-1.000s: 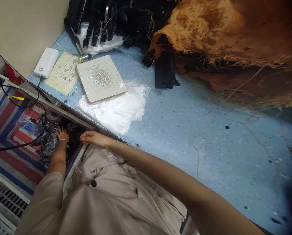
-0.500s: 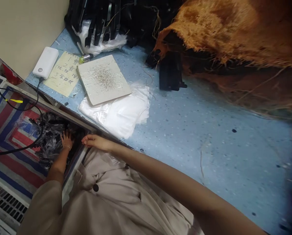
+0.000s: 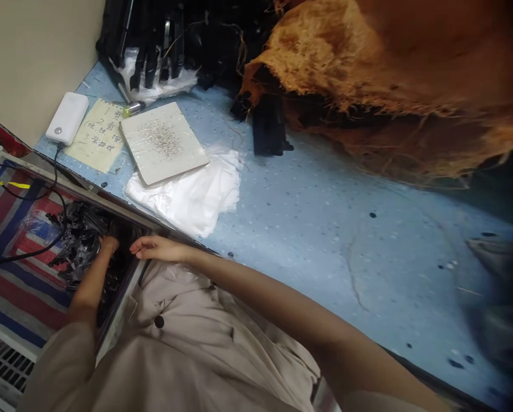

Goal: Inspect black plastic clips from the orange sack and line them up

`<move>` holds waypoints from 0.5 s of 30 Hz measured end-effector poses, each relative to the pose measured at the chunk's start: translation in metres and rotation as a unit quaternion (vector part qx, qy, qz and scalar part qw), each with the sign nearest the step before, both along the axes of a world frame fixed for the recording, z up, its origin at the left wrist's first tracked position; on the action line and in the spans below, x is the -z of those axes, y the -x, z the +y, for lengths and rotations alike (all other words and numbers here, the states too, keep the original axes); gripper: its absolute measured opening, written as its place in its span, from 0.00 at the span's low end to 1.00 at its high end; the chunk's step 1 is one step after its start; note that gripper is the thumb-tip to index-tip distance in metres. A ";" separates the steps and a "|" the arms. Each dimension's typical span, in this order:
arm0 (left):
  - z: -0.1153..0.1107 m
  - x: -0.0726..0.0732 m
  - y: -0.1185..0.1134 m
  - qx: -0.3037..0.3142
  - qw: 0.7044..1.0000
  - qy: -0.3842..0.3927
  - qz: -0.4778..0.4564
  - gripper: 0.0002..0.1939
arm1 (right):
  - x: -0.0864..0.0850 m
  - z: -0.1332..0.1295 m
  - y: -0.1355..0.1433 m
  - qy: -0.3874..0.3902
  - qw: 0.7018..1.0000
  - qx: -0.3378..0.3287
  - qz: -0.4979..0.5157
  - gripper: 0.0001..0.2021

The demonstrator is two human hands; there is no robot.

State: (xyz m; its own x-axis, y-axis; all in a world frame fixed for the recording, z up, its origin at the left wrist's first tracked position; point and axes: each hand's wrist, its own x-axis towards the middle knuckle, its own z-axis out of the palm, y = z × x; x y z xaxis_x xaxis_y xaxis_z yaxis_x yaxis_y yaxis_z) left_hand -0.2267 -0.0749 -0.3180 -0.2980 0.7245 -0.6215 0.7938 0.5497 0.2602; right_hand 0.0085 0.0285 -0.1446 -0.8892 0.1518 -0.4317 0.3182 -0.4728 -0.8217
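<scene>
My left hand (image 3: 109, 243) reaches down into a crate (image 3: 115, 309) lined with striped woven cloth (image 3: 28, 286). Its fingers are hidden among black plastic parts (image 3: 78, 237), some in clear wrapping, so what they touch cannot be seen. My right hand (image 3: 151, 248) hovers by the crate's near corner at the table edge. Its fingers are loosely bent and apart, with nothing in them. Close by on the blue table (image 3: 299, 229) lies a stack of thin white plastic bags (image 3: 188, 206), partly under a pale square board (image 3: 153, 163) sprinkled with brown specks.
A white power bank (image 3: 68, 117) with a black cable (image 3: 24, 258) lies beside a handwritten yellow note (image 3: 95, 137). Black parts (image 3: 145, 34) are piled at the back. A frayed orange sack (image 3: 368, 63) covers the far right, with a black piece (image 3: 269, 129) poking out below.
My left hand has sunk deeper among the black parts, and its spread fingers are now hidden. The table view has shifted left; my right hand keeps about the same pose.
</scene>
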 end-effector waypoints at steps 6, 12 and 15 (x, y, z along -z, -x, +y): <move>-0.025 -0.093 -0.064 -0.033 0.962 -0.155 -0.223 0.21 | -0.013 0.003 0.017 0.049 0.991 0.095 0.076 0.20; -0.010 -0.141 -0.153 -0.153 0.877 -0.274 -0.363 0.28 | -0.029 0.000 0.030 0.022 0.975 0.200 0.098 0.16; -0.008 -0.167 -0.148 -0.169 0.862 -0.278 -0.389 0.17 | -0.064 -0.005 0.005 -0.080 0.975 0.158 0.131 0.15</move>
State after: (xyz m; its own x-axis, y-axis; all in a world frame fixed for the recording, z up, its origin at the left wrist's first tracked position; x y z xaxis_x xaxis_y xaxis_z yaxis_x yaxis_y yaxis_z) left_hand -0.0787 -0.0829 -0.1512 -0.2005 0.9282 -0.3133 0.0783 0.3340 0.9393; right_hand 0.0038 0.0235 -0.0811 -0.8638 0.4830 -0.1433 -0.0538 -0.3713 -0.9269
